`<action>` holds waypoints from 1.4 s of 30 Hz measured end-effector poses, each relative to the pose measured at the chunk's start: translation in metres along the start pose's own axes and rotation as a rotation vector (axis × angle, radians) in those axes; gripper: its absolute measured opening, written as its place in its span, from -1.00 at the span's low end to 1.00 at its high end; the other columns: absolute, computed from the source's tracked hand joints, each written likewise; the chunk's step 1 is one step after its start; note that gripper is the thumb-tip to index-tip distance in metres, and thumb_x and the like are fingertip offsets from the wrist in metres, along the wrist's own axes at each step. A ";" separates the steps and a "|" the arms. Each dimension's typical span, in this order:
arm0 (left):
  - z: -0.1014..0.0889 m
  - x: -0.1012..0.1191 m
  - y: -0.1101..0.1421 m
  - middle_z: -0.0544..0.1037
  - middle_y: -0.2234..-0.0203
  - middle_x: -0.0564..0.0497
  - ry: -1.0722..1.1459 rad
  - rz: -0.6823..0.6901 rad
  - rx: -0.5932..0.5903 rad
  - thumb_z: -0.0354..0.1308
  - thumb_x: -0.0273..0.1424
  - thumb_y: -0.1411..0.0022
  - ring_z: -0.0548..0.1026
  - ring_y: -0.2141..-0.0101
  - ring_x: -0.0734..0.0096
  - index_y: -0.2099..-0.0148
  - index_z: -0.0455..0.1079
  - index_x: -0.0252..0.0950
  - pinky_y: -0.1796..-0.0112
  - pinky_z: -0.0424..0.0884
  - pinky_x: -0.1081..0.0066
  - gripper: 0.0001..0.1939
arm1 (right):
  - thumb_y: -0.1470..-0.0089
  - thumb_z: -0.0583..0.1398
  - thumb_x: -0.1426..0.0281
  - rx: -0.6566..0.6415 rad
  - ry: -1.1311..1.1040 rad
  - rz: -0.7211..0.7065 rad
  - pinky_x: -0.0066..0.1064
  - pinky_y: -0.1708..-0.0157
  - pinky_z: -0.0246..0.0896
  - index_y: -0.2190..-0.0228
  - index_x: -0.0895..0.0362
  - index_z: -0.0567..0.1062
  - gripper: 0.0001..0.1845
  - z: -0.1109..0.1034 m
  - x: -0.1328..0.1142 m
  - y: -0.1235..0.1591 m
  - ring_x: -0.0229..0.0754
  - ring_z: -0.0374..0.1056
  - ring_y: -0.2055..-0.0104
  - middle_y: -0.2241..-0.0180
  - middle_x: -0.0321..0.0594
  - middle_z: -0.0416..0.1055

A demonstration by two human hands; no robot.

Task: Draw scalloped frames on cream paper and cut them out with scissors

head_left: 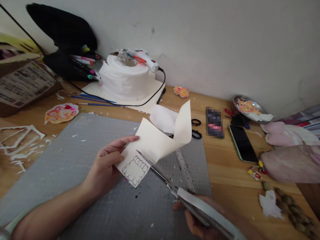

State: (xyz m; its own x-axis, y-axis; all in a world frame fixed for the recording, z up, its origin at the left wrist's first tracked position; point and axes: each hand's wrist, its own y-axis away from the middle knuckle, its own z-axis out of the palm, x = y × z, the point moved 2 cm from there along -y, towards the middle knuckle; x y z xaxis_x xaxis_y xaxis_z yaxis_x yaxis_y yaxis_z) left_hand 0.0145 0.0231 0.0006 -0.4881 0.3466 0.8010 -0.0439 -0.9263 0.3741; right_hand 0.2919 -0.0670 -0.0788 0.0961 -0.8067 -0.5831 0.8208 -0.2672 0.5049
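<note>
A sheet of cream paper [151, 136] is pinched at its left edge by my left hand [108, 164], above the grey cutting mat. Its lower corner carries a black-ink drawing [135, 170] of a square with a scalloped border. My right hand [197, 213] grips a pair of scissors [172, 185], partly hiding the handles. The blades lie across the paper just above the drawing, with a cut running in from the right edge. Beyond the cut, the far part of the sheet bends upward. A metal ruler [185, 170] lies on the mat behind the scissors.
A white roll [125, 80] with a corded glue gun [147, 60] on top stands at the back. Black-handled scissors [196, 134], a phone [242, 143] and a metal bowl [262, 115] with paper pieces sit rightward. Paper scraps [21, 141] and a cardboard box [25, 83] are at left.
</note>
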 end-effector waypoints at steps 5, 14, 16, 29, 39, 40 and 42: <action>0.000 -0.001 0.000 0.59 0.50 0.01 -0.007 -0.004 -0.026 0.17 -0.54 0.24 0.47 0.61 0.43 0.26 0.57 -0.24 0.62 0.38 0.53 -0.61 | 0.06 0.28 0.02 -0.041 -0.095 -0.097 -0.63 0.70 0.03 -0.10 0.20 0.32 -0.21 0.008 -0.006 0.003 -0.43 0.19 0.66 0.49 -0.26 0.38; 0.004 0.001 0.002 0.60 0.49 -0.01 0.008 -0.018 -0.048 0.18 -0.54 0.21 0.47 0.61 0.41 0.25 0.58 -0.25 0.63 0.37 0.52 -0.63 | 0.22 0.38 0.12 0.135 -0.007 -0.120 -0.65 0.65 -0.04 -0.08 0.10 0.36 -0.18 0.020 -0.012 0.017 -0.45 0.12 0.59 0.49 -0.35 0.32; 0.003 0.001 0.002 0.60 0.50 0.00 0.007 -0.016 -0.035 0.19 -0.55 0.23 0.45 0.62 0.42 0.26 0.58 -0.25 0.63 0.35 0.53 -0.62 | 0.22 0.39 0.13 0.152 -0.010 -0.105 -0.66 0.65 -0.04 -0.07 0.11 0.36 -0.20 0.022 -0.012 0.017 -0.46 0.11 0.59 0.48 -0.36 0.31; 0.002 0.001 0.002 0.60 0.48 -0.01 0.003 -0.021 -0.011 0.17 -0.55 0.24 0.48 0.57 0.39 0.27 0.58 -0.25 0.57 0.39 0.49 -0.61 | 0.31 0.43 0.17 0.247 0.041 -0.102 -0.67 0.64 -0.14 -0.04 0.16 0.37 -0.15 0.049 -0.042 0.024 -0.47 0.02 0.57 0.52 -0.41 0.22; 0.004 0.001 0.002 0.58 0.52 0.00 -0.016 -0.005 -0.024 0.15 -0.55 0.22 0.43 0.61 0.41 0.26 0.57 -0.25 0.61 0.33 0.50 -0.61 | 0.32 0.43 0.20 0.192 0.011 -0.076 -0.67 0.66 -0.14 -0.03 0.16 0.40 -0.17 0.047 -0.044 0.022 -0.49 0.00 0.59 0.53 -0.40 0.26; 0.004 0.001 0.002 0.58 0.52 0.00 -0.017 -0.007 -0.022 0.15 -0.54 0.23 0.43 0.61 0.40 0.26 0.57 -0.25 0.61 0.33 0.49 -0.61 | 0.31 0.43 0.22 0.200 0.008 -0.074 -0.67 0.66 -0.14 -0.02 0.15 0.40 -0.19 0.046 -0.043 0.021 -0.49 0.00 0.59 0.53 -0.41 0.26; 0.003 0.001 0.002 0.58 0.50 0.00 -0.017 -0.005 -0.017 0.15 -0.54 0.23 0.45 0.60 0.39 0.26 0.57 -0.25 0.61 0.35 0.48 -0.61 | 0.29 0.42 0.24 0.203 -0.006 -0.081 -0.68 0.67 -0.15 -0.01 0.15 0.42 -0.24 0.046 -0.043 0.021 -0.50 -0.01 0.61 0.54 -0.42 0.27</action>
State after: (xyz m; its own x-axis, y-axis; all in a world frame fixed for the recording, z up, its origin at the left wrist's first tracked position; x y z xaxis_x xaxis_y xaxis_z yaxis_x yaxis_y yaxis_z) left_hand 0.0164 0.0215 0.0032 -0.4727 0.3540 0.8070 -0.0618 -0.9268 0.3704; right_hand 0.2788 -0.0623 -0.0142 0.0312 -0.7812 -0.6235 0.6953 -0.4312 0.5750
